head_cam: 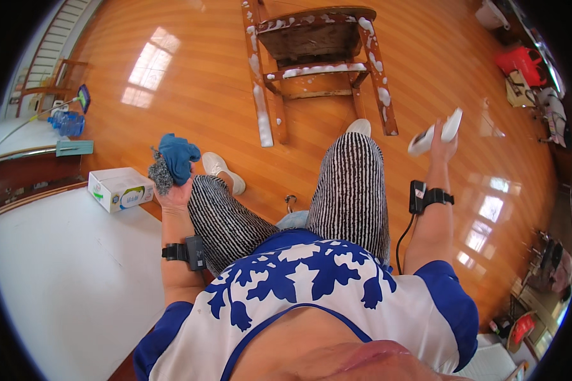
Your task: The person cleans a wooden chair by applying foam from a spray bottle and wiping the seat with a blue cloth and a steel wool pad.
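Note:
A blue cloth point(177, 156) and a grey steel-wool-like scourer point(161, 175) lie together in my left hand point(175, 193). My right hand point(442, 145) grips a white bottle point(436, 135), held tilted out to the right above the floor. Straight ahead of me is a wooden chair point(374, 71), its underside and legs facing me. White foam point(263, 116) streaks its legs and crossbar and dots the seat edge. Both hands are apart from the chair.
To my left a white tabletop point(71, 257) carries a printed cardboard box point(119, 188). Farther left are blue water bottles point(67, 124) and a mop point(83, 98). Bags point(522, 66) stand along the right wall. The glossy wood floor point(200, 90) reflects window light.

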Demonstrator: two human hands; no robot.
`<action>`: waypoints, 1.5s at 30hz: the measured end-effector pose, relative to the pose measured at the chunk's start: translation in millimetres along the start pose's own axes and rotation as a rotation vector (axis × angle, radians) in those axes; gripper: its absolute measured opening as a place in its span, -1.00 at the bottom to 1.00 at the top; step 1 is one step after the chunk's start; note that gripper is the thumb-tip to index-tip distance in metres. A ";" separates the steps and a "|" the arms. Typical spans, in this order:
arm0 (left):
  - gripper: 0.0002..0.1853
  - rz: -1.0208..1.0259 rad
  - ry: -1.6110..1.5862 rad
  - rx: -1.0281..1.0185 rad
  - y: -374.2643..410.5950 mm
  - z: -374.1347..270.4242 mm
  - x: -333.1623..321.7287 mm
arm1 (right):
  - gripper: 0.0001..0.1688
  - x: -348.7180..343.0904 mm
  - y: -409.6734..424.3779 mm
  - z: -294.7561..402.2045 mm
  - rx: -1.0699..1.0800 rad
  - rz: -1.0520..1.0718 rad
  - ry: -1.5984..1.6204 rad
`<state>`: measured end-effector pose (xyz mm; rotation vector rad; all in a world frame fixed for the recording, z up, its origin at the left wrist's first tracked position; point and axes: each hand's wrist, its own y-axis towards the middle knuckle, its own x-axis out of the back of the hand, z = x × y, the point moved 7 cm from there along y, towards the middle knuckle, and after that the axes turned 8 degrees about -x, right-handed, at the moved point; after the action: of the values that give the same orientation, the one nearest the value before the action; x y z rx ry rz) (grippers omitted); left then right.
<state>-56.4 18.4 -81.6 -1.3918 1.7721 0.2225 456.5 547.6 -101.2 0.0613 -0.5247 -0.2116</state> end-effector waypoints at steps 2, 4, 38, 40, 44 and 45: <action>-0.46 -0.039 0.052 -0.011 -2.2 -2.3 2.9 | -0.37 -0.7 -13.5 -63.9 -0.133 -0.022 -0.061; -0.44 -0.106 0.120 -0.024 -2.1 -1.7 0.5 | -0.35 -3.9 -20.1 -129.6 -0.203 0.003 -0.002; -0.53 0.260 -0.003 0.476 -36.5 107.0 -157.1 | -0.59 66.3 -213.7 -176.0 -0.931 1.033 -0.402; -0.55 0.290 -0.022 0.517 -44.1 112.9 -162.8 | -0.63 71.5 -207.2 -169.7 -0.837 1.121 -0.428; -0.61 0.450 -0.082 0.542 -59.5 110.4 -191.2 | -0.70 62.7 -159.4 -0.4 -0.237 0.794 -0.153; -0.63 0.519 -0.110 0.550 -61.1 106.8 -204.2 | -0.73 61.8 -155.8 47.1 -0.147 0.717 -0.071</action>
<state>54.1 205.7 16.1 -0.5142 1.8855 0.0703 456.1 381.9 -47.7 -0.2768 -0.5704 0.4505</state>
